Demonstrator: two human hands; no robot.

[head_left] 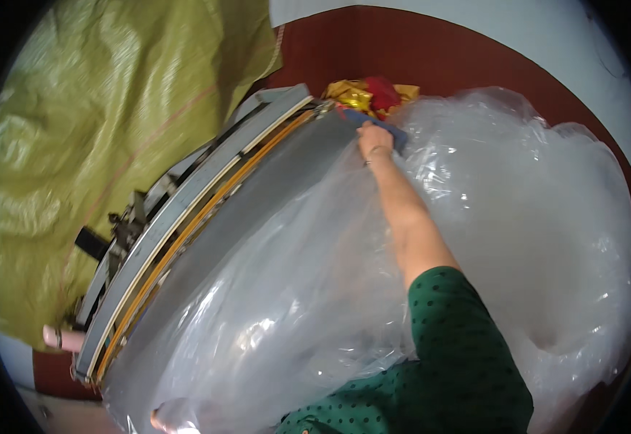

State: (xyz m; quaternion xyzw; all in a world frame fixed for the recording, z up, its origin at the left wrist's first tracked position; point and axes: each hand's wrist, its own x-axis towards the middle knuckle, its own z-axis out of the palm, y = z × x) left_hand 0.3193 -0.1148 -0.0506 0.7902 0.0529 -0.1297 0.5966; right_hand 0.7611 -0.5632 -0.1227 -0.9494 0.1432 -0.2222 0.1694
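Observation:
A wide sheet of clear plastic film [279,304] spreads over the grey work surface [272,170] in front of me, wrinkled and shiny. My right hand [374,139], arm stretched to the far end, is closed on the film's far edge. A dark blue flat piece [395,132] lies right beside those fingers. At the lower left, my left hand [176,417] is at the film's near corner. It shows partly through the plastic, and its fingers look closed round the film's edge. The lower part of that hand is cut off by the picture's rim.
A big billowing heap of clear plastic [518,239] stands to my right. Along the surface's left side runs a metal machine frame [163,224] with an orange strip [207,210]. Beyond are a yellow-green woven sheet [113,145], a pink bottle [62,338] and gold-and-red wrapping [377,95].

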